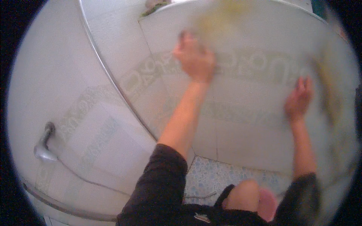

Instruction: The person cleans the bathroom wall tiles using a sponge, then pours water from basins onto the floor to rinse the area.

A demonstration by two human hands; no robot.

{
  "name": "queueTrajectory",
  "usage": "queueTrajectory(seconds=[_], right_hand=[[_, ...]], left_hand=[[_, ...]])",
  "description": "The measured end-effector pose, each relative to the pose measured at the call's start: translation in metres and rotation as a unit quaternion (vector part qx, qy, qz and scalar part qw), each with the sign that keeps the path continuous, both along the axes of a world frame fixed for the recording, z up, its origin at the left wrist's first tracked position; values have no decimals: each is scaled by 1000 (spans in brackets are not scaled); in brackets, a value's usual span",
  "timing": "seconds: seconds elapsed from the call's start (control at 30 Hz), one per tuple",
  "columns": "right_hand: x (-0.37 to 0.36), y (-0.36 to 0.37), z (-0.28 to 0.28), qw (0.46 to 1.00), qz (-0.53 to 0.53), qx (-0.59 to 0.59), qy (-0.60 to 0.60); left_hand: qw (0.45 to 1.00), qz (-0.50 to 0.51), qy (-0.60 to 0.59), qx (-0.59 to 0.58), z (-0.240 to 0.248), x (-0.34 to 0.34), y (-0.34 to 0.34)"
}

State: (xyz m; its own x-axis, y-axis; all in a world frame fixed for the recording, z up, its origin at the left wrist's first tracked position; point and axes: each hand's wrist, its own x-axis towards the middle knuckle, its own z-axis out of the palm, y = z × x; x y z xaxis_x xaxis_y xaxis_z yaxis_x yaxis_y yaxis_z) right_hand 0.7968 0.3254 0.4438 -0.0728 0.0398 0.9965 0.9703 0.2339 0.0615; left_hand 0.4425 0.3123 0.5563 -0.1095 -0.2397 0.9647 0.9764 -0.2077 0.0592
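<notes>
Both my arms, in dark sleeves pushed up the forearms, reach forward in front of a tiled wall (pixel 249 139). My left hand (pixel 195 62) is raised higher, near the middle, with its back toward me and its fingers curled. A small dark patch shows at its fingertips; I cannot make out what is in them. Farther right and lower is my right hand (pixel 299 98), blurred, with its fingertips pointing up. Pale yellow smears (pixel 226 17) lie beyond the left hand and to the right of the right hand; their nature is unclear. Whether either hand touches the wall cannot be told.
A shiny metal rail (pixel 107 71) runs down on the left. Near the left wall hangs a shower head (pixel 45 151) with a thin hose (pixel 85 180). Blue-and-white floor tiles (pixel 211 175) lie below, with a bare knee (pixel 243 196) and a pink object (pixel 267 205) over them.
</notes>
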Motion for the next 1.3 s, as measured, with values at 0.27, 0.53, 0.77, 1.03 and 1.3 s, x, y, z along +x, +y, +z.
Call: queueTrajectory(seconds=[0.27, 0.53, 0.77, 1.03, 1.3], right_hand=[[25, -5, 2, 1000, 18, -11, 13], [-1, -16, 18, 1000, -7, -6, 5], [-40, -23, 37, 955, 284, 48, 69], [-168, -67, 108, 973, 225, -7, -57], [-108, -86, 161, 975, 144, -57, -159]], left_hand=[[993, -33, 98, 50, 2, 9, -21], [995, -97, 13, 32, 0, 42, -12], [964, -242, -44, -104, -16, 155, -35], [721, -662, -61, -195, 6, 93, -70], [976, -122, 94, -153, 71, -84, -66]])
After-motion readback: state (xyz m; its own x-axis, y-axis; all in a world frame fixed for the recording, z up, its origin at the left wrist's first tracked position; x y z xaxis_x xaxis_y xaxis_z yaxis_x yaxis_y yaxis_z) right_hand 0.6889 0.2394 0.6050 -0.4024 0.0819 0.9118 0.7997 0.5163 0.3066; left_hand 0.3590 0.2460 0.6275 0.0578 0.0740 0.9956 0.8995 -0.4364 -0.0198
